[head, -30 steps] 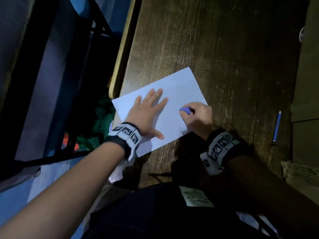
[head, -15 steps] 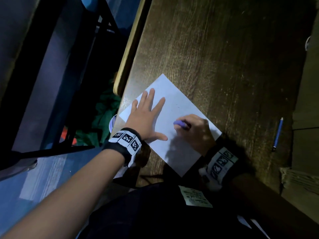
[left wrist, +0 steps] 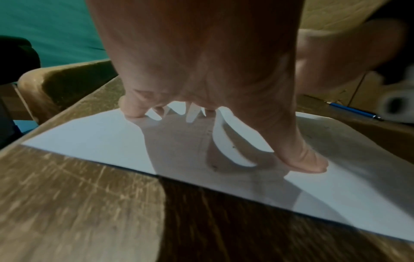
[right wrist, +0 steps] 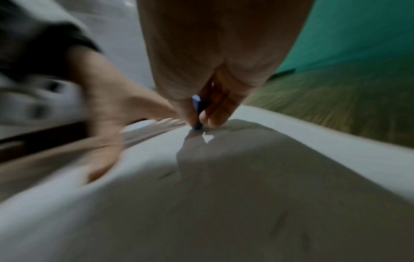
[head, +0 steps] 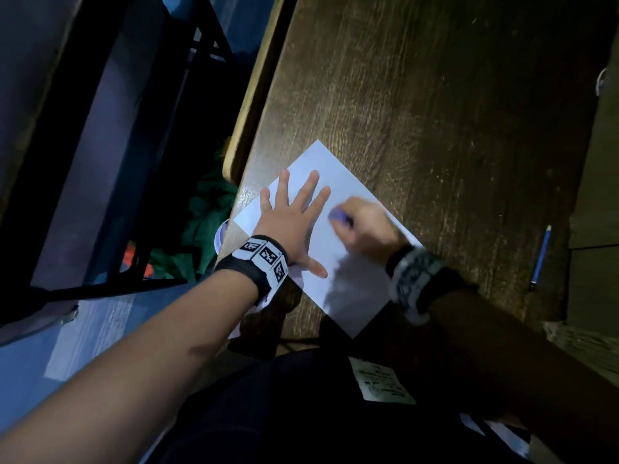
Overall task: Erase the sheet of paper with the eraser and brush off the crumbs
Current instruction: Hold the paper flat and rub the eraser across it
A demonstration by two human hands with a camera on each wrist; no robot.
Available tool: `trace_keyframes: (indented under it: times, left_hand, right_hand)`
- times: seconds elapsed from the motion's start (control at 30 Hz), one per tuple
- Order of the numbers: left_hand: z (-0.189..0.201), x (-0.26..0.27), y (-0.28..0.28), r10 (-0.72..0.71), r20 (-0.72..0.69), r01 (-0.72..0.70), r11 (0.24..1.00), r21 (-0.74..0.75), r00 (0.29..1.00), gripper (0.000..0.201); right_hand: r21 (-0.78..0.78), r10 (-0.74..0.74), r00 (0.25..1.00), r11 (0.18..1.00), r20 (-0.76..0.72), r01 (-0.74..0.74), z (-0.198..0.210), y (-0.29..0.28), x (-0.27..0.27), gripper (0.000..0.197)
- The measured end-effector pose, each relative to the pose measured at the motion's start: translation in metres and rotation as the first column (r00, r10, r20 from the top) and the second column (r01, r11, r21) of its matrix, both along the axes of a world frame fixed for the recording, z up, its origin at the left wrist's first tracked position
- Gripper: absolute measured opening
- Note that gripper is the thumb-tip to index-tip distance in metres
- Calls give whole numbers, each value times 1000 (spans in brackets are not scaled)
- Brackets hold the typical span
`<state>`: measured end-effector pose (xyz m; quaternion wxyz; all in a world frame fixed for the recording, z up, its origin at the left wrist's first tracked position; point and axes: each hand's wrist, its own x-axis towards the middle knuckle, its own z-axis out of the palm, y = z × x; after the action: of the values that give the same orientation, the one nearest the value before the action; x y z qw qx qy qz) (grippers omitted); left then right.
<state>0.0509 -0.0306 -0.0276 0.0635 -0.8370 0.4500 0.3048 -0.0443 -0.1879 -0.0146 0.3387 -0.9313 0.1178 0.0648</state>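
A white sheet of paper [head: 348, 283] lies askew on the dark wooden desk [head: 435, 112], close to its left edge. My left hand [head: 294, 216] presses flat on the sheet with its fingers spread. My right hand [head: 363, 226] pinches a small blue eraser [head: 338, 216] whose tip touches the paper just right of the left fingers. In the right wrist view the eraser [right wrist: 197, 109] stands on end between thumb and fingers on the paper [right wrist: 224, 203], and the picture is blurred. The left wrist view shows the fingertips [left wrist: 309, 163] on the sheet [left wrist: 89, 141].
A blue pencil [head: 540, 257] lies on the desk to the right of the paper, also seen from the left wrist as a pencil [left wrist: 356, 111]. The desk's left edge [head: 248, 105] runs beside the sheet. Green fabric [head: 204, 226] lies below the edge on the floor.
The sheet has turned, its far corner now pointing away from me. My right hand with the eraser has shifted across the paper toward the left fingers. My left hand stays flat on the sheet.
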Motion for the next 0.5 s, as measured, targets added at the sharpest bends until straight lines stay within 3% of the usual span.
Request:
trace_keyframes:
  times: [0.1,0.17,0.27,0.33,0.43,0.5]
  left_hand:
    - [-1,-1,1,-8,-1,8,1000,10,1000,157]
    - [0,0,0,-2,-9,2,1000,7,1000,157]
    - [3,0,0,0,7,0,1000,25,1000,157]
    - [3,-1,-2,-18,17,17,999,45,1000,159]
    - [3,-2,-3,-22,19,21,998,58,1000,160]
    - [2,-2,-3,-19,18,18,998,56,1000,161]
  right_hand:
    - [-81,-209,966,971,155,223,-7,-16,19,13]
    - [-52,-108,984,992,143,117,-12,14,-7,13]
    - [32,208,977,977,50,-210,-3,38,-45,14]
    - [-9,120,993,993,-11,-121,0,15,-17,11]
    - [-83,-151,976,983,154,165,-3,-16,17,14]
    - [-80,-144,970,983,197,163,-7,1,2,13]
